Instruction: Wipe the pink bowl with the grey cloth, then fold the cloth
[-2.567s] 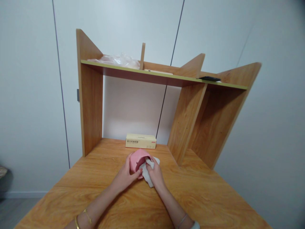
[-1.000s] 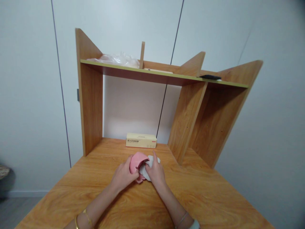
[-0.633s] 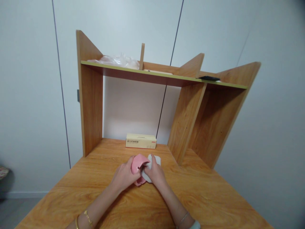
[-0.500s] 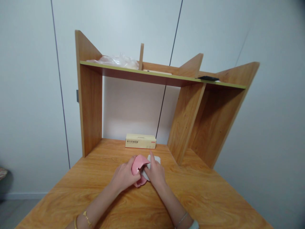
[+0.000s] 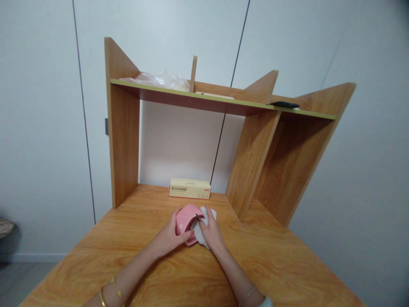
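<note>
A glossy pink bowl-like thing (image 5: 185, 216) with a notched, wavy edge is tipped on its side just above or on the desk, its opening facing right. My left hand (image 5: 171, 234) grips it from the left, with the thumb along the lower edge. In my right hand (image 5: 211, 230) is a pale grey-white cloth (image 5: 201, 236), bunched against the opening. Some right fingertips are hidden inside the pink thing. Part of the cloth sticks out above and below that hand.
Behind my hands a cream-coloured box (image 5: 189, 189) with printed lettering lies on the wooden desk (image 5: 153, 281). A wooden shelf unit (image 5: 124, 145) rises around it. Its upper board carries a clear plastic bag (image 5: 159, 81) and a dark flat object (image 5: 284, 104).
The pink thing has turned in my left hand, showing more of its smooth outer side. My right hand has shifted slightly, and more cloth hangs out below it. The view has moved a little.
</note>
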Tool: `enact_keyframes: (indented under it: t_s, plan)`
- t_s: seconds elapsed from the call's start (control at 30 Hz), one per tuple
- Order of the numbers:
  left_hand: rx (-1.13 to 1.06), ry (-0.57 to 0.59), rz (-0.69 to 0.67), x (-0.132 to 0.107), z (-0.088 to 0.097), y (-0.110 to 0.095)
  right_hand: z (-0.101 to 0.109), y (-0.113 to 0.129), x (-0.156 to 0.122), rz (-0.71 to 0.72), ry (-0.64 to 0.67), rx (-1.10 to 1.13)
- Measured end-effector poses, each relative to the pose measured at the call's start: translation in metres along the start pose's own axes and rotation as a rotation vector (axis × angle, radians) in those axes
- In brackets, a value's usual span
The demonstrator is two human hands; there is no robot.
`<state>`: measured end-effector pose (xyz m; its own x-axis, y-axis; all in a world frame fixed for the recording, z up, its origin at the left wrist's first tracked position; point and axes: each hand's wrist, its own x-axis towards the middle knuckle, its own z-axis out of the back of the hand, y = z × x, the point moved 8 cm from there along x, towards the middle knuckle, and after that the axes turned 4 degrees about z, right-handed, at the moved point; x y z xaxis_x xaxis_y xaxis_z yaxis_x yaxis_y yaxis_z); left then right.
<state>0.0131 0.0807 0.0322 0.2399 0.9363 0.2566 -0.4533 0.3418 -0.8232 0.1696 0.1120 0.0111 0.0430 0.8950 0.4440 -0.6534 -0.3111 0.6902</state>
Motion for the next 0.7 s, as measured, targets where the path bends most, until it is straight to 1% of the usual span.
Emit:
enact_keyframes:
  t_s: [0.07, 0.1, 0.2, 0.27, 0.33, 0.37, 0.43, 0.53, 0.63, 0.7]
  plan:
    - [0.002, 0.012, 0.003, 0.000, -0.002, -0.001, -0.003, 0.000, -0.001, -0.023, 0.021, -0.014]
    - [0.040, 0.008, 0.029, 0.000, -0.002, -0.001, -0.002, 0.001, -0.001, -0.041, 0.030, -0.068]
    - [0.229, -0.001, 0.124, 0.001, 0.001, -0.002, 0.007, 0.012, -0.001, -0.067, 0.033, -0.350]
    - [0.373, 0.012, 0.138, 0.001, 0.002, -0.006, 0.015, 0.029, 0.000, 0.009, 0.013, -0.513]
    - [0.490, 0.025, 0.119, 0.001, 0.002, -0.011, 0.020, 0.045, 0.000, 0.122, -0.007, -0.594]
    - [0.530, 0.030, 0.105, 0.001, 0.001, -0.014, 0.021, 0.049, 0.000, 0.154, -0.007, -0.608]
    - [0.558, 0.030, 0.087, 0.001, 0.002, -0.016, 0.020, 0.047, 0.000, 0.145, 0.029, -0.586]
    - [0.468, -0.007, 0.092, 0.000, 0.006, -0.013, 0.012, 0.027, 0.002, 0.061, 0.094, -0.443]
    - [0.273, -0.032, 0.073, 0.001, 0.007, -0.004, 0.008, 0.009, 0.003, 0.009, 0.060, -0.225]
    - [0.154, -0.006, 0.016, 0.002, 0.002, -0.001, 0.006, 0.002, 0.003, -0.003, 0.033, -0.102]
